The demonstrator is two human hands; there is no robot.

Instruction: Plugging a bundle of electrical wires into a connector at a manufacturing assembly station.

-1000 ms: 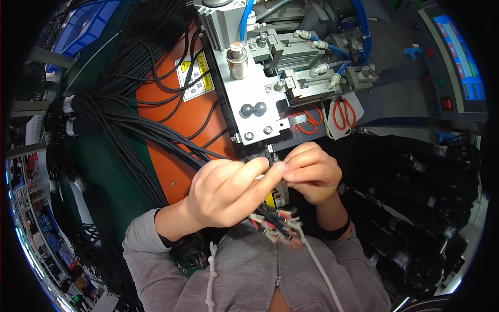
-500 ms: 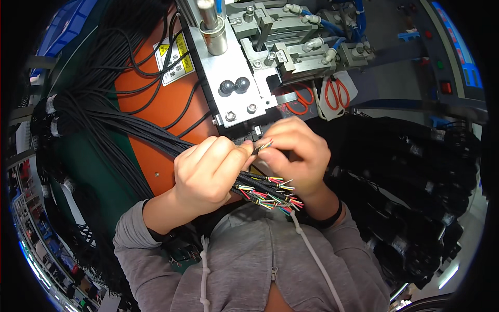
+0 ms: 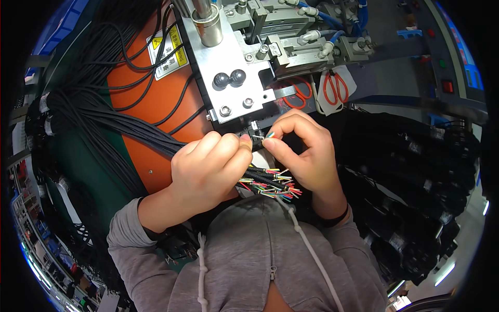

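My left hand (image 3: pixel 210 169) is closed, thumb against curled fingers, at the end of a black cable that it mostly hides. Close to its thumb tip, my right hand (image 3: pixel 306 151) pinches thin wires (image 3: pixel 270 135) between thumb and forefinger; a teal and a pale one show. Both fingertips meet just in front of a small dark fixture (image 3: pixel 255 128) under the metal machine head (image 3: pixel 231 99). Below the hands lies a bundle of cut black cable ends (image 3: pixel 265 179), their red, green, yellow and white wires fanned out toward the right.
Black cables (image 3: pixel 130 125) run from the left across an orange panel (image 3: pixel 150 140). Pneumatic cylinders (image 3: pixel 306 54) with blue hoses stand at the back. Red-handled scissors (image 3: pixel 336 88) lie right of the machine. Thick bundles of black cable (image 3: pixel 405 161) fill the right side.
My right forefinger and thumb have shifted to a finer pinch on the wires, and fewer wires show. The view has moved slightly, so the machine sits a little further left and up.
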